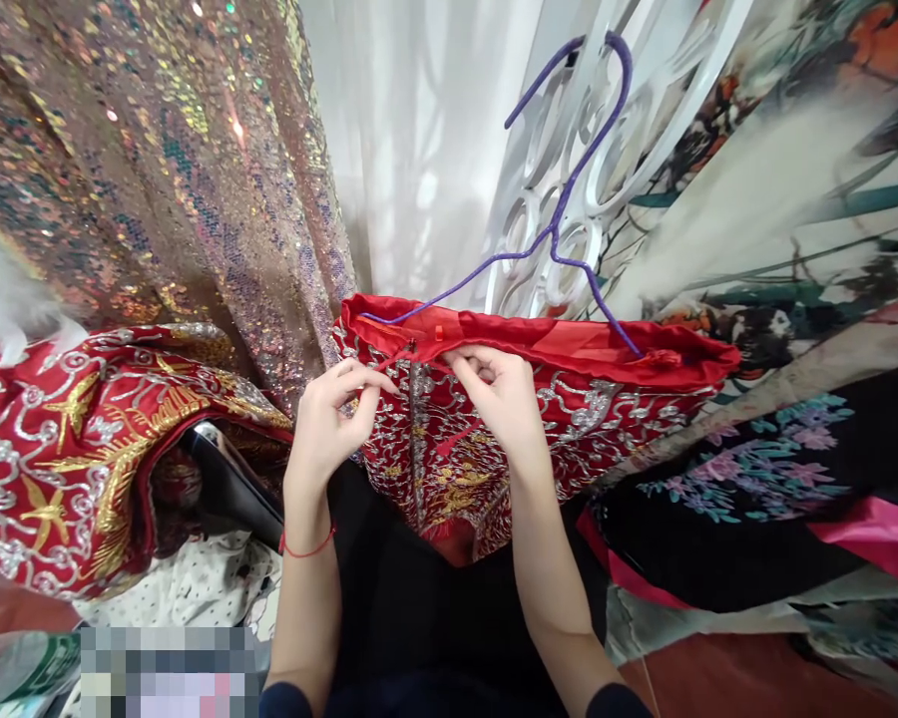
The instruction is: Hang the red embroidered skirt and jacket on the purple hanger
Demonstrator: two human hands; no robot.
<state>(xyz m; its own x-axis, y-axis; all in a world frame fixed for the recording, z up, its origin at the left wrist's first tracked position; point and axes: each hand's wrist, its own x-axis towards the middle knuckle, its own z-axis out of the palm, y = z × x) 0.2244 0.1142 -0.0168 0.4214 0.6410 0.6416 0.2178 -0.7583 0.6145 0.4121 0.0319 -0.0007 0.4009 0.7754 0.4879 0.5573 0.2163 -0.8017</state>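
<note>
A red skirt (569, 399) with silver and gold embroidery hangs in front of me. A purple hanger (494, 261) reaches into its red satin waistband (569, 344). My left hand (329, 419) is closed at the left front of the waist, fingertips pinched by a thin red cord (394, 357). Just right of the front seam, my right hand (501, 399) pinches the waistband's edge between thumb and fingers. The cord's other end (460, 437) dangles over the embroidery below. A small orange-red tab (439, 333) shows inside the waistband.
On the left, a red embroidered garment (52, 449) is draped over something black and shiny, beside a sequined curtain (217, 150). A white openwork panel (591, 199) stands behind the hanger. Right lies black cloth with embroidered flowers (763, 469). A plastic bottle (22, 668) sits lower left.
</note>
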